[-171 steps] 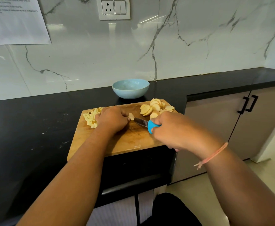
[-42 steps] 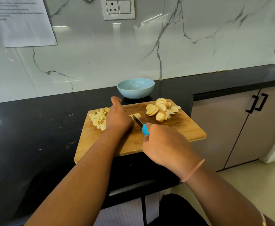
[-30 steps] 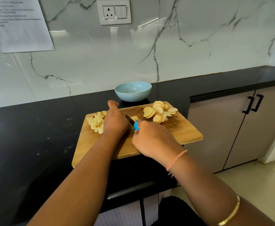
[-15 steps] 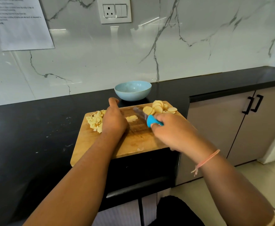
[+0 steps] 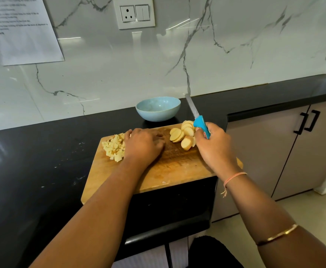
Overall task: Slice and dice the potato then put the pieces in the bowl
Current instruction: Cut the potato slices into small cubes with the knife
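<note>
A wooden cutting board (image 5: 170, 171) lies on the black counter. A pile of diced potato (image 5: 114, 147) sits at its left end and several round potato slices (image 5: 183, 134) at its far right. My left hand (image 5: 143, 146) rests palm down on the board between the two piles, fingers curled; what lies under it is hidden. My right hand (image 5: 213, 144) grips the blue handle of a knife (image 5: 198, 118), blade raised and pointing away toward the wall, beside the slices. A light blue bowl (image 5: 158, 108) stands behind the board and looks empty.
The black counter (image 5: 42, 161) stretches left and ends at its front edge just under the board. A marble wall with a socket plate (image 5: 134, 13) and a taped paper sheet (image 5: 19, 29) rises behind. Grey cabinet doors (image 5: 286, 151) are at the right.
My right hand lifted the knife off the board and swung it right, blade now pointing up and away. My left hand slid over the cut pieces beside the diced pile.
</note>
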The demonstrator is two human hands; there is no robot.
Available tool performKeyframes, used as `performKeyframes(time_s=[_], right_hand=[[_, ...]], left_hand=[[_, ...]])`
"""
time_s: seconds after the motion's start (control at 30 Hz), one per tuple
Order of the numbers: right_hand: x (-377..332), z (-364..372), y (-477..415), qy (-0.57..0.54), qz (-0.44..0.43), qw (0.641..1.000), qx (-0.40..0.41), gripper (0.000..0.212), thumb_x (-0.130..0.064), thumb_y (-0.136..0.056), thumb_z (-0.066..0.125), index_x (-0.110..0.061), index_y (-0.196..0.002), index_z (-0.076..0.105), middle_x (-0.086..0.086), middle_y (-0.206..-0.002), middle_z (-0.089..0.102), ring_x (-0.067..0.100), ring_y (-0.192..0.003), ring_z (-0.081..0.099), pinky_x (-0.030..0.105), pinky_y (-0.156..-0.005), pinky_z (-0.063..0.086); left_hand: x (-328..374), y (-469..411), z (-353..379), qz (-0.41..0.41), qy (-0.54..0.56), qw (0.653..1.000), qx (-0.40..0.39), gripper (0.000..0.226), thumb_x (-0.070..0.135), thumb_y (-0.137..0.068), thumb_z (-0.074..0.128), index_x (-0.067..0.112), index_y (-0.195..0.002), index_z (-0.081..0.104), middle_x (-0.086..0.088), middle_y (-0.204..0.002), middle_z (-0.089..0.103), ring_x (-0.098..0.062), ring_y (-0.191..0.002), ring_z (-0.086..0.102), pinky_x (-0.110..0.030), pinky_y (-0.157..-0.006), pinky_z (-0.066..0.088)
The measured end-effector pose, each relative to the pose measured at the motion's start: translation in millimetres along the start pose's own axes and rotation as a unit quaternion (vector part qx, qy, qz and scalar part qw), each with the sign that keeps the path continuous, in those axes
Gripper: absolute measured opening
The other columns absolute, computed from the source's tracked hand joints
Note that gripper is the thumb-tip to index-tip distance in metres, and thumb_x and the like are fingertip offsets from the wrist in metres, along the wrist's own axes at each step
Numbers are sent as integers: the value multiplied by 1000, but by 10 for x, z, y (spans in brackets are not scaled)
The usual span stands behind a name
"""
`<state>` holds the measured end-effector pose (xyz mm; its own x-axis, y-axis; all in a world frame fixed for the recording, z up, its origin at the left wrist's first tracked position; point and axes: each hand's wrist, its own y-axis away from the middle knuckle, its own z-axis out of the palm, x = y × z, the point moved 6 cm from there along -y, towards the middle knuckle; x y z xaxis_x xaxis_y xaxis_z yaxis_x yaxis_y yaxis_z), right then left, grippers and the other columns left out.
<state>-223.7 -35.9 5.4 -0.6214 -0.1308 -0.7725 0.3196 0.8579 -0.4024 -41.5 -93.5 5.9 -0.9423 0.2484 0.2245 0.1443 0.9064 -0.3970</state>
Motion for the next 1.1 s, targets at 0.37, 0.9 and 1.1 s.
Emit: performKeyframes(time_s=[0.37, 0.9, 1.1], right_hand=[[55, 20, 2, 21, -2, 1000, 6, 21, -37, -98, 44, -20, -106, 51, -13, -74, 46, 9, -64, 51, 13, -51, 35], [66, 25, 1, 4, 2, 1000, -6, 14, -38, -98, 44, -24, -99, 46, -14, -75, 47, 8, -65, 51, 11, -51, 33], [74, 20, 6, 5, -1, 1000, 0, 18, -38, -98, 44, -21, -99, 50, -12, -76, 48, 8, -65, 51, 12, -51, 33]], left_hand=[[-87, -67, -65, -78, -81, 993, -36, 19, 41, -89, 54, 27, -99, 62, 1, -103, 62, -23, -119, 44, -42, -106, 25], [-294, -16, -302, -106, 22, 994, 8, 25, 13, -93, 46, 31, -85, 62, 10, -91, 61, -19, -112, 49, -38, -98, 26], [-71, 44, -115, -26, -33, 996, -77, 20, 41, -90, 51, 28, -98, 63, 5, -106, 59, -20, -124, 37, -45, -108, 19]])
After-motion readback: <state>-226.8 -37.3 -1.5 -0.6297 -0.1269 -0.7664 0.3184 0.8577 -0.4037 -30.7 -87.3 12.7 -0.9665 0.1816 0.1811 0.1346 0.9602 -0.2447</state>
